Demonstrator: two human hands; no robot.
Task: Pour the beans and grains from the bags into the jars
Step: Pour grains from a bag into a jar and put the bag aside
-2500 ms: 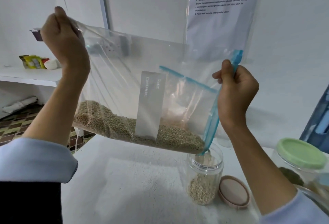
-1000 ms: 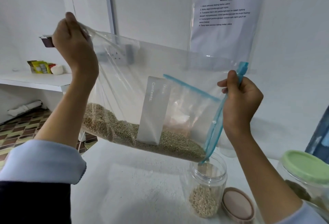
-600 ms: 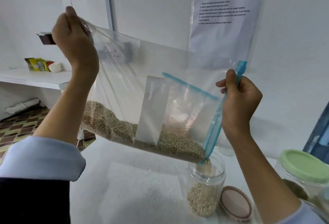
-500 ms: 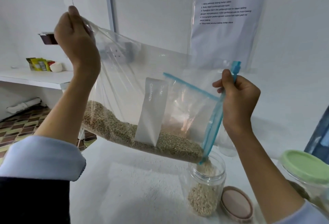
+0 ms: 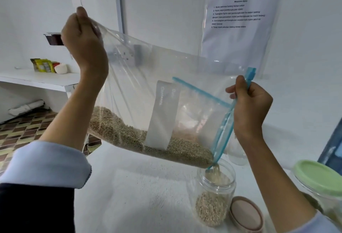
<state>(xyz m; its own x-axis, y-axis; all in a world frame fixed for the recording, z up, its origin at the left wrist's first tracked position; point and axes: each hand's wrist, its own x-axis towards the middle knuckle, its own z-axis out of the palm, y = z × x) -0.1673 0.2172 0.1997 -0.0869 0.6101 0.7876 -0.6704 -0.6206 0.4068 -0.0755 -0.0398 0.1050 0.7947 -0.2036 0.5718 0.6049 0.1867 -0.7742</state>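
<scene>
The left hand (image 5: 84,38) is pinching the bag (image 5: 148,88) corner high; the right hand (image 5: 249,106) is gripping the zip (image 5: 224,127), funnelling grains (image 5: 148,140) below it into the jar (image 5: 215,194).

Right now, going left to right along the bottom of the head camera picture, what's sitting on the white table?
Open jar part-filled with grain → pink lid lying flat beside it → jar with the green lid at the right edge.

Bright, even, cool light with soft shadows; wide-angle bending at the edges, and slightly soft detail throughout.
</scene>
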